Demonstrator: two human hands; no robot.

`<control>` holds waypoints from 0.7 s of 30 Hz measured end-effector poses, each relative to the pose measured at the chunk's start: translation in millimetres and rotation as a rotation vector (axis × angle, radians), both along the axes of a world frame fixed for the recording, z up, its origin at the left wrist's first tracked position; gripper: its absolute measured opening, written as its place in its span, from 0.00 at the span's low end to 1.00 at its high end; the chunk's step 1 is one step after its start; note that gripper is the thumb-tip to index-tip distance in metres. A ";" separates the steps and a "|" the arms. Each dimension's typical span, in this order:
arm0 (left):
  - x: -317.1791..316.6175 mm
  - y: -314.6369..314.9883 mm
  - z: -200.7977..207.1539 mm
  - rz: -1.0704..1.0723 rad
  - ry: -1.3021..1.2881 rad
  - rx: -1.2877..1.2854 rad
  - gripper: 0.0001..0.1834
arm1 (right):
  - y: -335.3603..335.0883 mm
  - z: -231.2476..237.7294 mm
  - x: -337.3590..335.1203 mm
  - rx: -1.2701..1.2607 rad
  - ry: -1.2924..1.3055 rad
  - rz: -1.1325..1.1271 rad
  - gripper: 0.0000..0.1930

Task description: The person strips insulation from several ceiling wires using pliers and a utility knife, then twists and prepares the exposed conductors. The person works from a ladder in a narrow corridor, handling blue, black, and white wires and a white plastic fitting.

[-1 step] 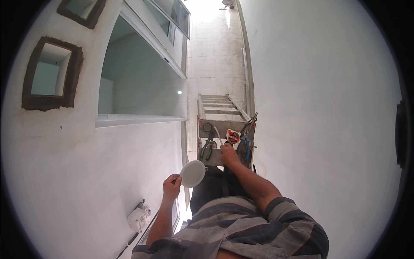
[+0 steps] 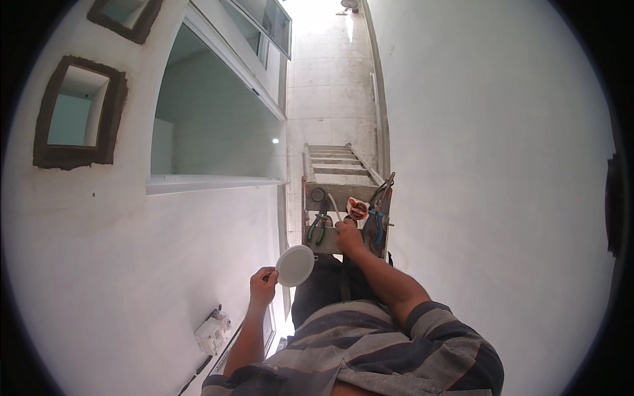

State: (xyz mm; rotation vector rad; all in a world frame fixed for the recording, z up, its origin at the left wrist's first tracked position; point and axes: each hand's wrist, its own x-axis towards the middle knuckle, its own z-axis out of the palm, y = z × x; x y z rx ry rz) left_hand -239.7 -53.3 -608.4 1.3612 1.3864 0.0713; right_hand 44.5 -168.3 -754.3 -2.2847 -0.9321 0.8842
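Your left hand (image 2: 263, 285) pinches the round white disc (image 2: 294, 265) by its rim; your right hand (image 2: 348, 235), just beyond on the ladder top (image 2: 330, 191), rests among pliers (image 2: 318, 228), grip unclear.

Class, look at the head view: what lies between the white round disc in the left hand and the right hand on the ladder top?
Nothing lies between the white round disc and the right hand; only the ladder top's edge and dark trousers show there.
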 end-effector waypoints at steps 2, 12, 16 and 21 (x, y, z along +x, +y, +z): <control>2.8 -0.2 5.9 0.008 0.001 -0.001 0.12 | 18.5 8.1 -4.3 -0.014 0.072 -0.098 0.13; -11.0 -7.2 -6.1 -0.006 0.043 0.009 0.14 | 55.5 -80.7 -25.2 -0.255 0.412 -0.376 0.15; -8.2 -5.6 -4.6 -0.021 0.033 0.015 0.14 | 56.0 -35.0 -13.3 -0.302 0.330 -0.275 0.22; 9.2 -1.9 6.0 0.029 -0.030 0.070 0.12 | 27.8 25.3 1.4 -0.099 0.103 -0.176 0.21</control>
